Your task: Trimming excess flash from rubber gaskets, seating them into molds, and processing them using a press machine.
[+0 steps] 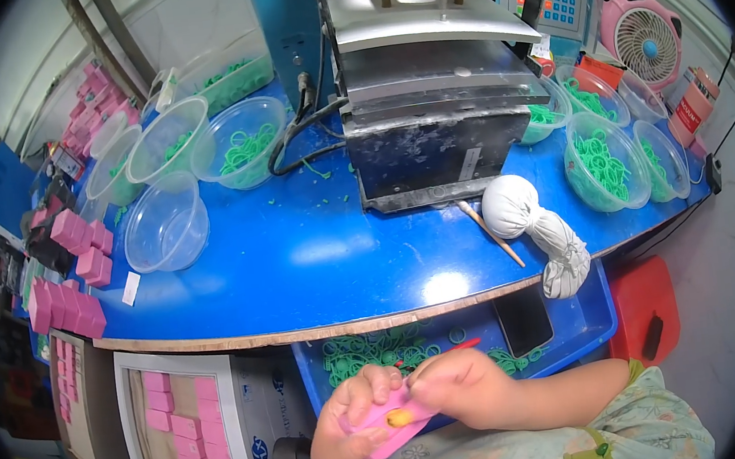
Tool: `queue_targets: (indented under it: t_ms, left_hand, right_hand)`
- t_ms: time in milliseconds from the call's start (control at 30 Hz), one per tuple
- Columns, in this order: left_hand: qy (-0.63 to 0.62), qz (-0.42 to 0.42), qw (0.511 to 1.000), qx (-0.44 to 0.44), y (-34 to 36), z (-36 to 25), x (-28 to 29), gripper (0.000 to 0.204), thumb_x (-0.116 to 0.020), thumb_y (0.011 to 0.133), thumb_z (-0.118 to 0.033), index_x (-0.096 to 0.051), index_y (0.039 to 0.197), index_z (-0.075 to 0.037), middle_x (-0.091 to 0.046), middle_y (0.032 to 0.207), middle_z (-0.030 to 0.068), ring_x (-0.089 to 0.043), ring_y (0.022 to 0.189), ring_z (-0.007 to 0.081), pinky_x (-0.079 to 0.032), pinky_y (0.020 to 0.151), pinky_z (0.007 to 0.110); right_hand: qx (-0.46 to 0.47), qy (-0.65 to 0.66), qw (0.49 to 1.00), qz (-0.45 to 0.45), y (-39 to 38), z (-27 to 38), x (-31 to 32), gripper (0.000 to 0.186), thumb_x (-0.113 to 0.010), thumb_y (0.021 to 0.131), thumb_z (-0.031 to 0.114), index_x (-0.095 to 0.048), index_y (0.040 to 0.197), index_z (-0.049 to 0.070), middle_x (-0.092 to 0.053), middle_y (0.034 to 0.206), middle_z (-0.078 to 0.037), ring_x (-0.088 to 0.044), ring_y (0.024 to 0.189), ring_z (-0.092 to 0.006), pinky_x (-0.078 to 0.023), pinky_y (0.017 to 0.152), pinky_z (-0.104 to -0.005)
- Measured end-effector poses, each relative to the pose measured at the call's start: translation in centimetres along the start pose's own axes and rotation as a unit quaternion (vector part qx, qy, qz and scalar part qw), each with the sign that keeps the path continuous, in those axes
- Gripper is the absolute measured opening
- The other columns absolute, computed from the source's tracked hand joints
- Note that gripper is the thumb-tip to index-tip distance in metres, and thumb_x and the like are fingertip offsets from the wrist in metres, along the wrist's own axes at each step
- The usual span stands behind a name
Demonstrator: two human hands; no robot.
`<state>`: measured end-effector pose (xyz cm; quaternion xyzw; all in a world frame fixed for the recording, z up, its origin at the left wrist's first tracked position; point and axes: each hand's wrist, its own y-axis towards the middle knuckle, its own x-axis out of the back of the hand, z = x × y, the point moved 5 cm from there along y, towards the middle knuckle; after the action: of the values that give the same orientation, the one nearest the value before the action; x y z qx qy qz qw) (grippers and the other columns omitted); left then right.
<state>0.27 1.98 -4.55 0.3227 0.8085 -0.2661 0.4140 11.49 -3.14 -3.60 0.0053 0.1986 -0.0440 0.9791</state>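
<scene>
In my left hand (353,428) is a pink block (381,439) with a small yellow piece (399,418) on its face. My right hand (456,386) has its fingers curled at the block's upper right; what they pinch, if anything, is hidden. Just beyond both hands, a blue tray (579,324) under the table edge contains green rubber rings (353,347), a red slender item (465,345) and a black phone (520,321).
A metal press (435,16) stands on the blue table (300,272), among plastic bowls (167,241) of green pieces. A white cloth bundle (513,205) and wooden stick (493,234) lie at its front. Pink blocks (71,310) are stacked left; a red stool (637,282) is right.
</scene>
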Motion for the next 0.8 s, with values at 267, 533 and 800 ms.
queue_targets:
  t_ms: [267,533,800]
  left_hand:
    - [-0.143,0.030,0.989,0.028,0.1,0.5,0.6,0.021,-0.052,0.059,0.002,-0.045,0.067,-0.016,-0.048,0.082,-0.0001,-0.047,0.098,0.0189,-0.032,0.100,0.055]
    - [-0.130,0.006,0.991,0.042,0.0,1.1,1.3,0.022,-0.052,0.060,0.004,-0.043,0.066,-0.016,-0.045,0.080,0.0000,-0.047,0.095,0.0190,-0.036,0.097,0.054]
    - [-0.087,-0.004,0.993,0.085,0.6,1.7,1.6,0.025,-0.056,0.060,0.003,-0.042,0.065,-0.017,-0.048,0.080,-0.0004,-0.048,0.095,0.0195,-0.036,0.097,0.053]
  right_hand:
    - [0.103,-0.298,0.944,-0.096,3.8,5.7,3.9,0.035,-0.046,0.093,0.027,-0.051,0.067,0.004,-0.048,0.056,-0.008,-0.043,0.044,-0.0139,-0.038,0.045,-0.0277]
    - [0.243,-0.668,0.677,-0.193,5.1,6.7,3.9,0.015,-0.061,0.080,0.019,-0.054,0.077,0.005,-0.055,0.069,-0.009,-0.056,0.059,-0.0249,-0.045,0.052,-0.0314]
    - [0.200,-0.557,0.801,-0.093,6.0,6.8,4.2,0.011,-0.067,0.075,0.016,-0.063,0.079,0.007,-0.059,0.074,-0.007,-0.058,0.069,-0.0246,-0.045,0.058,-0.0342]
